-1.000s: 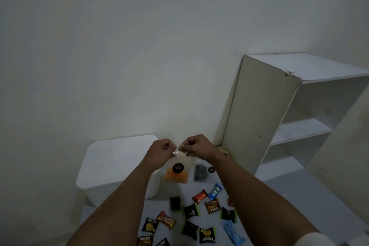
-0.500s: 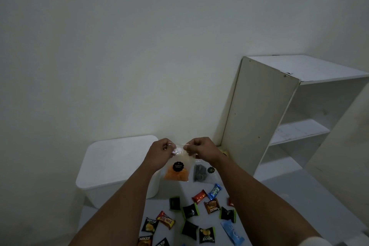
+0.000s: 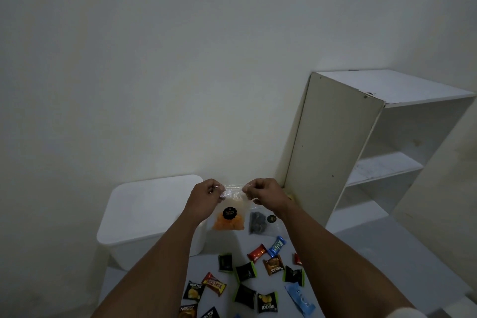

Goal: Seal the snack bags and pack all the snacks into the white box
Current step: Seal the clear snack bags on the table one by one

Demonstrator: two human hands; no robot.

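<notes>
Snack bag [image 3: 229, 214] of orange pieces hangs in the air just right of the white box [image 3: 152, 217]; your left hand [image 3: 206, 195] and right hand [image 3: 265, 192] pinch its top edge, above the scattered wrapped snacks [image 3: 258, 279].

"Nextar" is showing on several small wrappers lying on the desk: a black one at near left [image 3: 192, 290], a brown one below it [image 3: 188, 311], a black one beside that [image 3: 210, 313], and, upside down, a green-edged one [image 3: 267, 302] and a brown one farther off [image 3: 273, 265]. A red wrapper [image 3: 214, 283] is reading "beng-beng". The blue wrapper's [image 3: 276, 246] slanted word and the round black labels' print are staying illegible.
</notes>
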